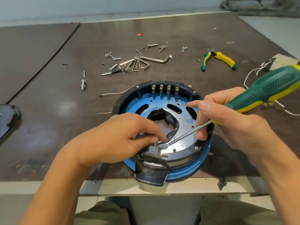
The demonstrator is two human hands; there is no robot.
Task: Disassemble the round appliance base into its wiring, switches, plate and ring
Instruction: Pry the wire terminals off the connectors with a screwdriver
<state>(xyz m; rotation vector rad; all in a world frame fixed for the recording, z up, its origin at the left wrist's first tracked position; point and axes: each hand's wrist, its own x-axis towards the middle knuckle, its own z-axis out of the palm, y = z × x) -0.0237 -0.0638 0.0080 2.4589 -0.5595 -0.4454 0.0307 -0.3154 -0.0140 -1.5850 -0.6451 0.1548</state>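
Note:
The round appliance base (pixel 201 153), black rim over a blue ring, sits at the table's near edge. Inside lies a blue-filmed metal plate (pixel 178 104) with a jagged central hole. Several brass-tabbed switches (pixel 164 90) line the far inner wall. A black switch block (pixel 153 151) sits at the near rim. My left hand (pixel 116 142) pinches the small terminals just above that block. My right hand (pixel 227 120) grips a green-and-yellow screwdriver (pixel 267 88), its tip touching the same terminals.
Hex keys (pixel 146 61), bolts and screws (pixel 83 84) lie scattered beyond the base. Green-yellow pliers (pixel 217 60) rest at the back right. White wires (pixel 253 73) with connectors lie at the right. A dark cover (pixel 8 117) sits at the left edge.

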